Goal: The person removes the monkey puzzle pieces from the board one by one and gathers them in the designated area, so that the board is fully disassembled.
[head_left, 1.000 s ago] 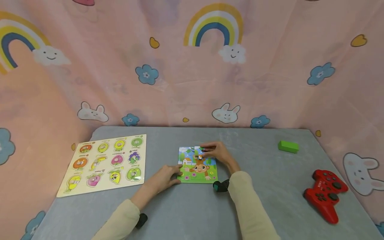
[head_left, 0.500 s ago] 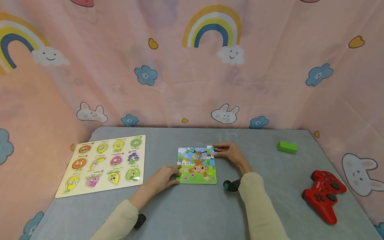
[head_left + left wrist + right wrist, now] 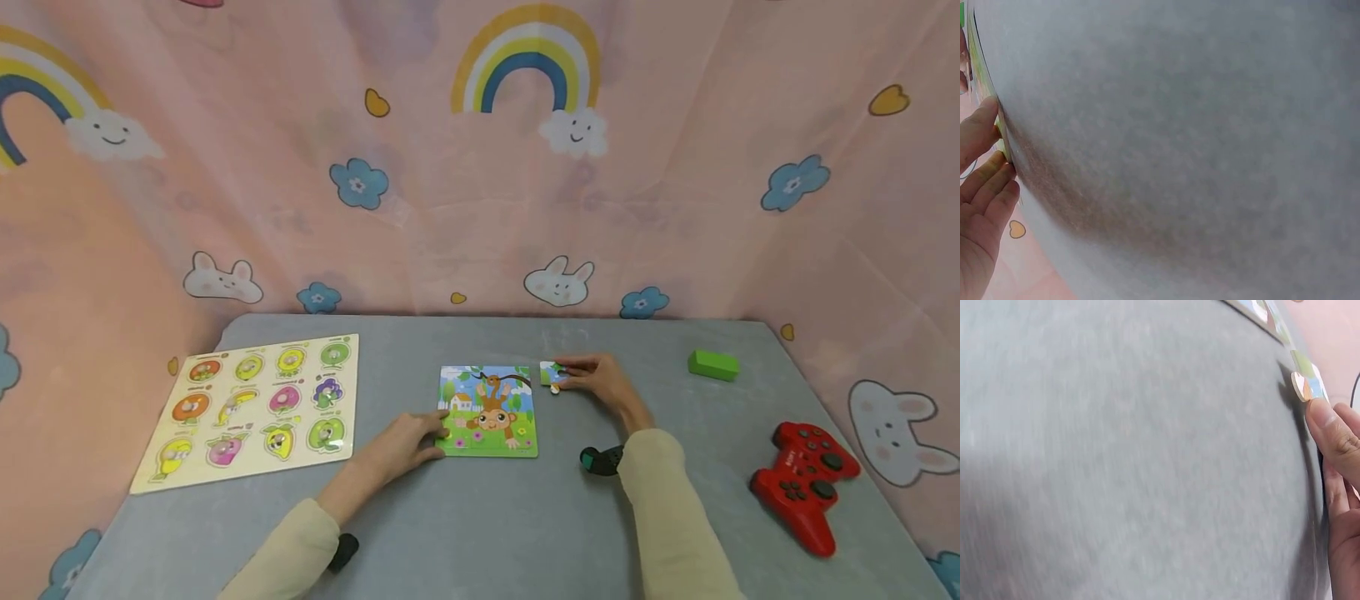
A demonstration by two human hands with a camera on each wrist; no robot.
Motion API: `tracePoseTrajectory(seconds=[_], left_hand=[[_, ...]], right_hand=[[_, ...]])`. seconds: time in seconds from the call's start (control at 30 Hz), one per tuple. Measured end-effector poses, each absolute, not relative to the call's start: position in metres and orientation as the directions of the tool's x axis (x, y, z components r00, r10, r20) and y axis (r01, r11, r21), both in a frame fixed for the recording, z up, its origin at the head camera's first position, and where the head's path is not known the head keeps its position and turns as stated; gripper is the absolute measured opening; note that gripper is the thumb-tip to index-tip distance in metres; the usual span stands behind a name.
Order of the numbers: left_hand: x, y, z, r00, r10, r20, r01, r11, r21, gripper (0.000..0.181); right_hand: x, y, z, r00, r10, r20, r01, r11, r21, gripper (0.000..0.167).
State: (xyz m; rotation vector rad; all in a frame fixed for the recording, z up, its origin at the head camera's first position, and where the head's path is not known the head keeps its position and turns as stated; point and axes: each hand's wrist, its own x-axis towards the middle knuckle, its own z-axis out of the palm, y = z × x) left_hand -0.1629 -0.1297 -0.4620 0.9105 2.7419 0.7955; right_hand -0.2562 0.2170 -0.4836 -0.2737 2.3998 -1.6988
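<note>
In the head view a square monkey jigsaw puzzle [image 3: 487, 421] lies flat at mid-table. At its left edge my left hand [image 3: 405, 442] grips the border with thumb and fingertips. The left wrist view shows that thumb [image 3: 982, 125] and the fingers set apart along the puzzle's edge. Right of the puzzle, my right hand [image 3: 603, 385] pinches a small jigsaw piece [image 3: 551, 375], blue and green with white. The right wrist view shows the piece [image 3: 1302, 384] past the thumb tip, its shadow on the table, apart from the puzzle [image 3: 1260, 314].
A cream fruit-and-vegetable board [image 3: 251, 408] lies at the left. At the right are a green block [image 3: 714, 365] and a red game controller [image 3: 806, 487]. A pink patterned curtain [image 3: 435, 242] hangs behind the grey table [image 3: 510, 525].
My right hand has moved right with the jigsaw piece, from over the puzzle's upper part to beside it. My left hand has stayed at the puzzle's left edge. The head view has shifted slightly.
</note>
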Motion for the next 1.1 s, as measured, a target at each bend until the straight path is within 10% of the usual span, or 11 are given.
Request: tracePoseTrajectory(seconds=[1.1], left_hand=[[-0.165, -0.13, -0.463, -0.787, 0.614, 0.061, 0.552, 0.657, 0.513, 0.025]], right_hand=[[-0.256, 0.227, -0.469, -0.962, -0.257, -0.09, -0.038, 0.455, -0.89, 0.046]])
